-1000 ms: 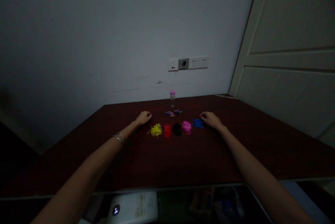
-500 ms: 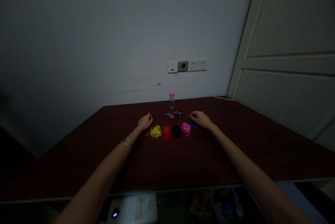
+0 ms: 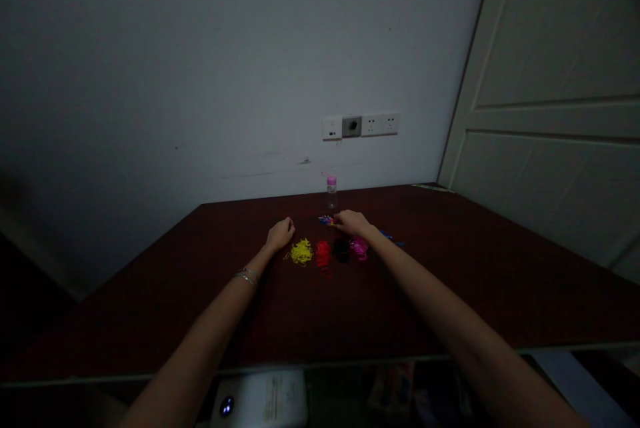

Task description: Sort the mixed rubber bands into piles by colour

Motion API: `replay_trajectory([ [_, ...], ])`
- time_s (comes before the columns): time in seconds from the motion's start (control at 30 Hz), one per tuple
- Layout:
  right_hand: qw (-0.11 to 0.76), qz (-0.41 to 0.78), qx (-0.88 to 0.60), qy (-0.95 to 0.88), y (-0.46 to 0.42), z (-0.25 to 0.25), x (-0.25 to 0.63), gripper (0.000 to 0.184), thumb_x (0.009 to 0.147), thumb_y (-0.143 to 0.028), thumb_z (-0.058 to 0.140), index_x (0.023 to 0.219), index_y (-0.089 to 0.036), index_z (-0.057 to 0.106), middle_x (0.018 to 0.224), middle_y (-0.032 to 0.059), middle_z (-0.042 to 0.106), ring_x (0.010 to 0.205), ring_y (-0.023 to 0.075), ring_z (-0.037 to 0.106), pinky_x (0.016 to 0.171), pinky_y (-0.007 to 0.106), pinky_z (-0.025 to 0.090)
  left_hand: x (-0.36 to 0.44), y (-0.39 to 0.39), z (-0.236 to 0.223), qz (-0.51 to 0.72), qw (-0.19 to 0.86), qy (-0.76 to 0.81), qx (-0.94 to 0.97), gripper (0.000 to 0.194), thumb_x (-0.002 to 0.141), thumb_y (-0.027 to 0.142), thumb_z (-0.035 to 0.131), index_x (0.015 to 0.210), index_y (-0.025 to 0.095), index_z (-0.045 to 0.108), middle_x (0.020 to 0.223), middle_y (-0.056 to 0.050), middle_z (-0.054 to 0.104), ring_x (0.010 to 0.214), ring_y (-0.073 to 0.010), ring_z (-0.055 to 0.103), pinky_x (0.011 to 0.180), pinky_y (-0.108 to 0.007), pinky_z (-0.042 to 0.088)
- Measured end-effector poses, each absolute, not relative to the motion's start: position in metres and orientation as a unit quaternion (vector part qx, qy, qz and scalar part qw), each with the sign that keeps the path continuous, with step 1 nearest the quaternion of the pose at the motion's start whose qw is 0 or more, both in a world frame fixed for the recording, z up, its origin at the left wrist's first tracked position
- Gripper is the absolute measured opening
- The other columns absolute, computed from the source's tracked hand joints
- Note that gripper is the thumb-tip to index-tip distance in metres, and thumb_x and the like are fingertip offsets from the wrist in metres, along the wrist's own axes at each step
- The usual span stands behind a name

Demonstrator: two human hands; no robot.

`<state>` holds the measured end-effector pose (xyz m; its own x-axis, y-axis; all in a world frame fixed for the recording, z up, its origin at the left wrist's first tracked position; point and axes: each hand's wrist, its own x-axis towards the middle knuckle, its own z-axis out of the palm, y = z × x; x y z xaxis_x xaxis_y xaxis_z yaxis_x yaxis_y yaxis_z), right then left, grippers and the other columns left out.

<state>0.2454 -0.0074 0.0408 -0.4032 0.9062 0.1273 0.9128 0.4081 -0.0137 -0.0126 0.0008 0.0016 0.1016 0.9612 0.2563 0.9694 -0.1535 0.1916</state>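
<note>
Multicoloured pile (image 3: 325, 220) is lying toward the back of the dark red table (image 3: 150, 308), just in front of an upright bottle (image 3: 332, 196) with a pink cap. Right hand (image 3: 351, 221) is sitting at the pile's right edge, back of hand up, fingers pointing left and bending down; fingertips are too small and dim, so cannot tell whether they are pinching a piece. Right forearm is slanting inward from the lower right, nearly straight, partly covering the blue pile (image 3: 385, 234). Left hand (image 3: 281, 233) is resting near the yellow pile (image 3: 301, 253), on its far left side, fingers curling in loosely; cannot tell if anything is inside. Left arm is angling in from the lower left, bracelets (image 3: 247, 275) circling the wrist. Red pile (image 3: 323, 254), black pile (image 3: 341, 251) and pink pile (image 3: 359, 249) are lying in a row between the yellow and blue ones.
</note>
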Motion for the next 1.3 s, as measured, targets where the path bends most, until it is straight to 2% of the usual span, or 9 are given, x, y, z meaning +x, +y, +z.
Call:
replay_trajectory([
  [0.23,0.056,-0.047,-0.544,-0.836,-0.003,0.034,0.238,0.03,0.087,-0.037,0.045,0.103,-0.02,0.063,0.11,0.0118,0.062,0.099,0.0221,0.058,0.076,0.028,0.045,-0.013,0.003,-0.001,-0.164,0.017,-0.646,-0.745,0.02,0.088,0.03,0.038,0.096,0.019,0.053,0.097,-0.008,0.064,0.088,-0.0188,0.059,0.072,-0.026,0.04],
  [0.6,0.081,-0.042,-0.568,-0.818,-0.004,0.027,0.233,0.027,0.089,-0.028,0.04,0.101,-0.018,0.062,0.109,0.0129,0.061,0.099,0.0225,0.058,0.076,0.029,0.045,-0.013,-0.001,0.001,-0.174,0.01,-0.648,-0.741,0.019,0.088,0.029,0.039,0.095,0.019,0.053,0.096,-0.009,0.064,0.088,-0.0187,0.059,0.072,-0.027,0.04],
  [0.83,0.098,-0.035,-0.562,-0.82,-0.005,0.029,0.236,0.025,0.09,-0.031,0.04,0.099,-0.02,0.062,0.109,0.0107,0.06,0.099,0.0206,0.057,0.078,0.027,0.043,-0.013,0.0,0.001,-0.173,0.013,-0.652,-0.738,0.019,0.087,0.029,0.039,0.095,0.019,0.054,0.095,-0.009,0.064,0.086,-0.0181,0.059,0.072,-0.026,0.04],
  [1.3,0.12,-0.019,-0.545,-0.829,-0.002,0.03,0.253,0.016,0.086,-0.028,0.048,0.091,-0.019,0.061,0.103,0.0075,0.062,0.093,0.0177,0.057,0.07,0.022,0.04,-0.011,-0.002,0.002,-0.172,0.01,-0.663,-0.728,0.02,0.087,0.029,0.039,0.096,0.02,0.054,0.097,-0.008,0.064,0.088,-0.0183,0.059,0.072,-0.026,0.04],
])
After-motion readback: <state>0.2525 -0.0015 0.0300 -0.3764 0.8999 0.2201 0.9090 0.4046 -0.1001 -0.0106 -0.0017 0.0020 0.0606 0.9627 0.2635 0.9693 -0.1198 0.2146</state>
